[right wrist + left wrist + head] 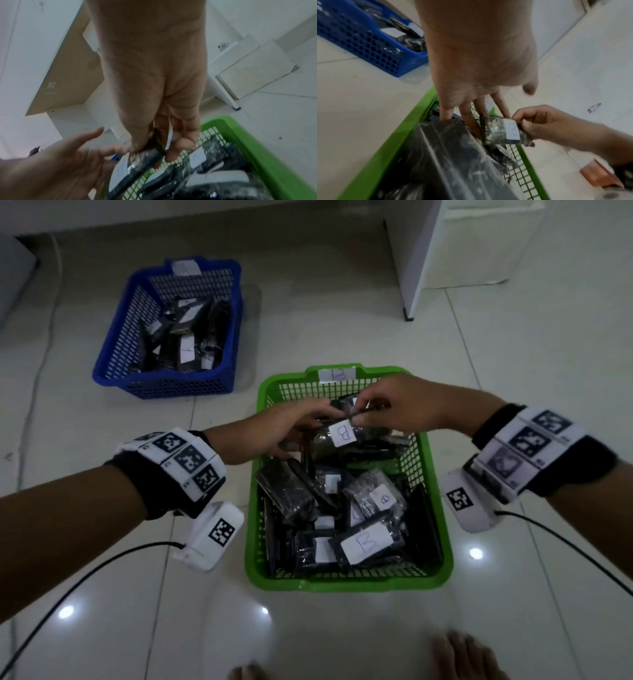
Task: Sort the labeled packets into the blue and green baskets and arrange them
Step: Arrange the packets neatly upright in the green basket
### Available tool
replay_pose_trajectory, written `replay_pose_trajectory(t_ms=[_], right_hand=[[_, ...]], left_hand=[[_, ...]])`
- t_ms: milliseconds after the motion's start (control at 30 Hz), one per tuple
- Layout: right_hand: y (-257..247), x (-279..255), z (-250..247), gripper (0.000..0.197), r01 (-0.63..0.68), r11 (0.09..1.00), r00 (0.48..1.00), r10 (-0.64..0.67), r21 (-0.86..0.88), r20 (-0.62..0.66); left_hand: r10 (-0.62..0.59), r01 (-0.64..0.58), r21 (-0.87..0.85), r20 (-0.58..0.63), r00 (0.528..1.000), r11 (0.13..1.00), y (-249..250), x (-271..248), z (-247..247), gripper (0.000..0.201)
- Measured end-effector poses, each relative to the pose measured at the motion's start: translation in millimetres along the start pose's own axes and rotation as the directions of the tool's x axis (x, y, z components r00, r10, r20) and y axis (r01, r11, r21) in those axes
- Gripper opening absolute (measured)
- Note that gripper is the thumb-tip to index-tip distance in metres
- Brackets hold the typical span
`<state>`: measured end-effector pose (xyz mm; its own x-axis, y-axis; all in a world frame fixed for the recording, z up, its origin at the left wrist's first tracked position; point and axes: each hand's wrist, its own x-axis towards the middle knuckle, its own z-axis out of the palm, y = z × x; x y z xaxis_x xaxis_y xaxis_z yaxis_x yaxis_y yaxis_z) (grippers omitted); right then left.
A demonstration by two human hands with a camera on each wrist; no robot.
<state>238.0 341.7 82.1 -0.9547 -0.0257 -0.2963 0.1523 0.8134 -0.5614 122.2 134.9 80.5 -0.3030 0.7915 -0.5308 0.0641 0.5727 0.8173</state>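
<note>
Right hand (pixel 404 409) pinches a B-labelled packet (pixel 346 436) by its top edge above the green basket (pixel 442 546); left hand (pixel 274 433), fingers extended, steadies neighbouring packets. Packet appears light, soft, slippery-filmed; edge grip suits.

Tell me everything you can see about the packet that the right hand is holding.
The packet is a small clear plastic bag with dark contents and a white paper label marked "B". It is held above the far end of the green basket, over other packets. The right hand pinches its top edge, as the right wrist view also shows. The straight fingers of the left hand touch its left side. The contents cannot be identified.
</note>
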Motion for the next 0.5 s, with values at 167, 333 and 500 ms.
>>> replay_pose_trajectory(t_ms=[167, 333, 500], right_hand=[[-8.2, 19.6, 44.4, 0.024, -0.092, 0.974, 0.963, 0.141, 0.209, -0.231], [-21.9, 28.0, 71.1, 0.010, -0.134, 0.974, 0.944, 0.182, 0.184, -0.275], [-39.2, 54.5, 92.5, 0.043, -0.027, 0.996, 0.991, 0.016, -0.084, -0.131]], left_hand=[[0.169, -0.044, 0.456, -0.237, 0.957, 0.889, -16.9, 10.1, -36.9, 0.019], [0.359, -0.020, 0.736, -0.306, 0.882, 0.677, -14.5, 12.9, -72.7, 0.021], [0.394, -0.052, 0.640, -0.405, 0.825, 0.767, -12.2, 23.9, -78.8, 0.015]])
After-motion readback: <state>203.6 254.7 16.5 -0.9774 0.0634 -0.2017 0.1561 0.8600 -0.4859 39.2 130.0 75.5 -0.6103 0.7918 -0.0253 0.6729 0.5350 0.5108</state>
